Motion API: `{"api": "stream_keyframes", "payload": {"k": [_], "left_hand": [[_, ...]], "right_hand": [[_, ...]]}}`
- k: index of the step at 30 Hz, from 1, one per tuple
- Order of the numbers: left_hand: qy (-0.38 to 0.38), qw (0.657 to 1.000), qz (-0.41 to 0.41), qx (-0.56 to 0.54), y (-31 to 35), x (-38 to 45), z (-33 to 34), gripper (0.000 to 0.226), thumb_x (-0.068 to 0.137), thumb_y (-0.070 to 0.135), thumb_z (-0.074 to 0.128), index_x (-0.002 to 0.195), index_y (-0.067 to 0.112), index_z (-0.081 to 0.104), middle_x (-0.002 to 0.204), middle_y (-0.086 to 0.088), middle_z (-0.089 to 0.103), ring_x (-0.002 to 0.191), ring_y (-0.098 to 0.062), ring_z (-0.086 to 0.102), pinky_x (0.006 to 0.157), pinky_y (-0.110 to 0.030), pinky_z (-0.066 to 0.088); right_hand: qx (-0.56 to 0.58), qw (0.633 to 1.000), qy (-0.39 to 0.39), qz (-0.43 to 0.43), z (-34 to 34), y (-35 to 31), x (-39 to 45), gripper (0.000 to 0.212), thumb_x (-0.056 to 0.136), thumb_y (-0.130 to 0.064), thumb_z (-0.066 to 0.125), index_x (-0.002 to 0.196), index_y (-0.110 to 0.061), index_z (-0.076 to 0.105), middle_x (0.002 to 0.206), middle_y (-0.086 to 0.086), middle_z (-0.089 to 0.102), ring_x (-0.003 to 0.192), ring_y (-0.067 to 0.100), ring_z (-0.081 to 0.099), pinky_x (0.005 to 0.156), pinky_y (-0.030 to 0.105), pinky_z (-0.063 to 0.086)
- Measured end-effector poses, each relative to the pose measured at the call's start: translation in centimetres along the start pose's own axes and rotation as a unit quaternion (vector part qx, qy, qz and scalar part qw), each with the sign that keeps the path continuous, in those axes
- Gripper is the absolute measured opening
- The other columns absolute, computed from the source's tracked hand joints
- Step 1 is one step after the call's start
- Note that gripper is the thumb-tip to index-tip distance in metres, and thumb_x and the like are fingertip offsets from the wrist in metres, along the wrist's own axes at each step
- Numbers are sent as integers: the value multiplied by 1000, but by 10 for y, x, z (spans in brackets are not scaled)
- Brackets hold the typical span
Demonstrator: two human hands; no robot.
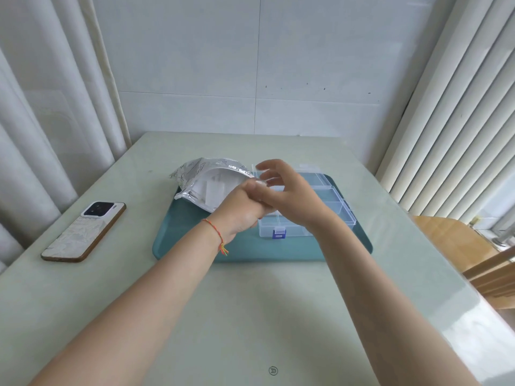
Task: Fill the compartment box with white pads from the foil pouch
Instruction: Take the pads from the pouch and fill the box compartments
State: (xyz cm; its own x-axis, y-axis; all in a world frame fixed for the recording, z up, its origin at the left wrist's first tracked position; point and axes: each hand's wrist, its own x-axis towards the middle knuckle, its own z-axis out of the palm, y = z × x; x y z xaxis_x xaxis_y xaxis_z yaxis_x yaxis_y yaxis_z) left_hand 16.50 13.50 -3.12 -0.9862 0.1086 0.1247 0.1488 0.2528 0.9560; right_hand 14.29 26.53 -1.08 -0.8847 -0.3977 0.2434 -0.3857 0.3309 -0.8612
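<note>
The silver foil pouch point(195, 174) lies open on the back left of the teal tray point(195, 232), with white pads point(211, 188) showing in its mouth. The clear compartment box point(331, 203) with a blue latch point(279, 234) stands open on the tray's right half. My left hand point(239, 210) is curled into a fist above the box's left edge and grips a small bunch of white pads point(261, 183) that stick out at its top. My right hand point(287, 190) reaches over it from the right. Its fingers are spread and loosely straight, and their tips touch those pads.
A phone point(83, 232) lies face down on the table to the left of the tray. Curtains hang at the left, blinds at the right, and a tiled wall stands behind. A wooden chair point(457, 240) is at the table's right edge.
</note>
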Motion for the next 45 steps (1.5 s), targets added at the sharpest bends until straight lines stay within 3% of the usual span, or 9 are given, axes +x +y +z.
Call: {"api": "stream_keyframes", "payload": {"k": [7, 11, 14, 16, 25, 30, 35, 39, 45], "left_hand": [[98, 991, 16, 90, -8, 14, 14, 40, 78, 4, 75, 99, 14, 42, 83, 9, 49, 70, -2, 50, 63, -15, 44], [53, 992, 29, 106, -3, 17, 25, 45, 75, 6, 74, 91, 21, 34, 103, -4, 51, 91, -10, 52, 74, -22, 44], [21, 999, -33, 10, 11, 13, 28, 16, 84, 16, 61, 94, 19, 49, 91, 0, 51, 79, -8, 50, 61, -18, 42], [25, 996, -73, -48, 13, 14, 26, 32, 80, 32, 56, 105, 13, 59, 90, -3, 57, 77, -13, 54, 56, -25, 44], [110, 990, -73, -48, 6, 23, 30, 11, 94, 20, 64, 89, 10, 66, 82, -8, 68, 64, -15, 67, 51, -22, 50], [149, 964, -26, 219, -6, 30, 21, 12, 89, 23, 62, 83, 19, 72, 82, 2, 72, 73, -16, 66, 70, -28, 53], [92, 890, 48, 445, -12, 37, 18, 28, 91, 11, 51, 103, 19, 75, 103, -5, 66, 102, -26, 58, 86, -37, 49], [32, 844, 75, 530, -16, 44, 23, 31, 93, 8, 46, 109, 11, 72, 102, -13, 61, 106, -32, 53, 83, -37, 47], [18, 849, 75, 522, -24, 45, 26, 38, 89, 7, 47, 128, 6, 51, 104, -17, 66, 102, -36, 58, 81, -42, 49]], "right_hand": [[-62, 994, 42, 86, -6, -4, -8, 42, 84, -48, 70, 67, -19, 44, 62, -9, 42, 56, 8, 39, 52, 21, 30], [-48, 992, 64, 100, -19, 0, -9, 22, 87, -30, 64, 74, -13, 58, 68, -6, 52, 61, 10, 45, 54, 22, 34], [-42, 990, 84, 109, -35, 5, -9, 15, 84, -19, 60, 83, -6, 68, 74, -1, 64, 59, 8, 49, 50, 17, 36], [-35, 987, 95, 121, -44, 10, -9, 16, 84, -17, 59, 84, -5, 69, 71, 2, 67, 49, 1, 49, 43, 13, 33], [-12, 986, 48, 156, -55, 30, -4, 18, 87, -26, 67, 90, -11, 74, 80, 8, 74, 66, 11, 61, 64, 23, 45], [6, 970, 156, 184, -64, 45, 15, 25, 87, -22, 71, 106, -14, 58, 70, 2, 64, 54, 8, 55, 48, 19, 38], [-81, 969, 82, 218, -60, 54, 34, 14, 90, -20, 67, 98, -17, 57, 64, 1, 59, 53, 10, 48, 42, 19, 33], [-153, 961, 36, 229, -54, 55, 50, 10, 92, -16, 62, 101, -17, 65, 70, -2, 56, 58, 10, 47, 47, 19, 36], [-224, 941, -6, 253, -44, 63, 74, 34, 90, -13, 59, 119, 5, 64, 73, 2, 48, 67, 18, 42, 62, 26, 37]]}}
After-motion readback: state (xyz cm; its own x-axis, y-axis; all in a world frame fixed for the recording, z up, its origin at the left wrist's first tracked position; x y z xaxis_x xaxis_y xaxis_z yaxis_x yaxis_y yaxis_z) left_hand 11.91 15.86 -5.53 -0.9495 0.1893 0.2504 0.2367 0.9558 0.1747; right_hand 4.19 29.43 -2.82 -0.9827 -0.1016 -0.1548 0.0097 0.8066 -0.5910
